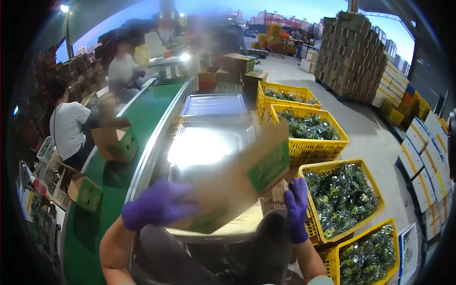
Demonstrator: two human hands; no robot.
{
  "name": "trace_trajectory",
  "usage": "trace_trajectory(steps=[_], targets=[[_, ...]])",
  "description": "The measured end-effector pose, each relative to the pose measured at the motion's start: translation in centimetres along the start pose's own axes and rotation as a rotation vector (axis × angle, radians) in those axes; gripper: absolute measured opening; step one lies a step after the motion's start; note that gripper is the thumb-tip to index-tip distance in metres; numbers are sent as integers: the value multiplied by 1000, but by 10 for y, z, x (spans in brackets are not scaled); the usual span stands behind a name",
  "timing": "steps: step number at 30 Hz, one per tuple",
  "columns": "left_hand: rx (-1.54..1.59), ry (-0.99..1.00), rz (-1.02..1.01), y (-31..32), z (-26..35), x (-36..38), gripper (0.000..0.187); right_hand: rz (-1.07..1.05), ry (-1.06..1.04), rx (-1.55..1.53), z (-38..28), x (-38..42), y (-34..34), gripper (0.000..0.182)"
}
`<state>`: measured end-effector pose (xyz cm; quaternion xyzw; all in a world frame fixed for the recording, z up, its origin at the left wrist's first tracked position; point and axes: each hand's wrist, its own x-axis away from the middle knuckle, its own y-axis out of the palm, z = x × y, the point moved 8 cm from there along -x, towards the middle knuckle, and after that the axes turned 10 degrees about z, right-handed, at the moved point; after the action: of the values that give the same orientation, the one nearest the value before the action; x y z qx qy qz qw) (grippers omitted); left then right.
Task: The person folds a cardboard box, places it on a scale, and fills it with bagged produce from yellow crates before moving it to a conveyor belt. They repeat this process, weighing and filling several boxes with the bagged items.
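Note:
A brown cardboard box [228,185] with green printed panels is tilted over the work surface in front of me, smeared by motion. My left hand [161,204], in a purple glove, reaches to the box's left side; its fingers blur against the cardboard. At the box's right end, my right hand [297,209], gloved in purple too, is open with its fingers stretched upward. Behind the box lie shiny metal trays [213,104]. Beside my right hand stands a yellow crate [375,206] filled with green produce in clear wrapping.
A green conveyor belt [118,190] runs along my left, carrying an open box [114,142] and a smaller box [85,192]. Two people [71,123] sit beyond it. More yellow crates [318,147] line my right. Stacked cartons [351,57] and white boxes [425,166] stand farther right.

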<state>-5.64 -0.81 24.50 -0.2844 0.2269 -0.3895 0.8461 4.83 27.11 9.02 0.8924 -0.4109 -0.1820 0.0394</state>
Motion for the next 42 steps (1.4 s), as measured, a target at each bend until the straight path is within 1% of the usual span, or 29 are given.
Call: trace_trajectory(steps=[1, 2, 4, 5, 6, 8, 9, 11, 12, 15, 16, 17, 20, 22, 23, 25, 26, 27, 28, 29, 31, 32, 34, 36, 37, 38, 39, 41, 42], targets=[[-235, 63, -55, 5, 5, 10, 32, 28, -45, -51, -18, 0, 0, 81], [-312, 119, -8, 13, 7, 22, 30, 24, -47, -53, -26, 1, 5, 81], [-513, 65, -146, 48, -3, 34, 37, 23, -103, -265, -45, 6, 12, 90], [-582, 75, -206, 64, -9, 38, 41, 19, -104, -260, -49, 10, 18, 90], [-578, 75, -200, 70, -7, 38, 41, 5, -136, -76, -52, 15, 28, 89], [-493, 14, -406, 90, -10, 45, 56, 7, -158, 170, -53, 17, 39, 97], [-490, 14, -397, 87, -14, 43, 56, 1, -164, 172, -53, 16, 40, 97], [-5, -41, -462, 80, -17, 38, 66, -25, -96, 72, -48, 12, 40, 102], [162, -149, -537, 80, -24, 38, 70, -47, -64, 91, -52, 12, 43, 104], [125, -139, -554, 76, -44, 34, 69, -175, -36, 116, -58, 8, 47, 107], [184, -130, -535, 76, -45, 33, 70, -177, -34, 118, -59, 5, 43, 107], [155, -101, -499, 72, -48, 32, 71, -284, 0, 102, -58, 3, 47, 111], [214, -208, -352, 47, -40, 40, 67, -526, 8, 64, -69, 2, 48, 118], [100, 12, 34, 3, -28, 39, 62, -770, -9, 85, -92, 13, 50, 120], [81, 22, 137, -10, -36, 43, 56, -686, 52, -33, -107, 16, 50, 102], [45, -117, 158, -15, -43, 47, 56, -732, -113, 641, -116, 8, 53, 51], [45, -115, 158, -11, -37, 43, 56, -731, -114, 641, -126, 5, 60, 51], [-99, -154, 209, -9, -32, 38, 54, -816, -174, 923, -125, 9, 69, 32], [-243, -191, 264, -10, -29, 33, 51, -891, -239, 1208, -120, 11, 75, 30], [-245, -186, 273, -7, -32, 27, 51, -889, -250, 1209, -117, 11, 82, 30], [-801, 373, 629, -11, 4, 22, 53, -988, -690, 1146, -113, 26, 116, 39], [-851, 441, 631, -6, 11, 19, 57, -986, -699, 1143, -103, 29, 130, 39], [-810, 483, 608, 21, 7, 7, 58, -1332, -748, 1226, -63, 58, 157, 37], [-771, 521, 581, 48, -4, -6, 60, -1295, -839, 1076, -52, 68, 171, 37], [-914, 564, 558, 60, -3, -12, 63, -1264, -920, 933, -64, 74, 178, 38], [-1055, 605, 529, 70, -4, -16, 66, -1480, -798, 1225, -43, 69, 176, 46], [-1057, 606, 527, 72, -5, -17, 66, -1477, -798, 1223, -53, 61, 180, 46], [-835, 466, 356, 67, -3, -24, 74, -1600, -442, 1221, -59, 47, 163, 54], [-902, 515, 397, 65, 0, -23, 76, -1527, -360, 1004, -82, 46, 155, 61]])
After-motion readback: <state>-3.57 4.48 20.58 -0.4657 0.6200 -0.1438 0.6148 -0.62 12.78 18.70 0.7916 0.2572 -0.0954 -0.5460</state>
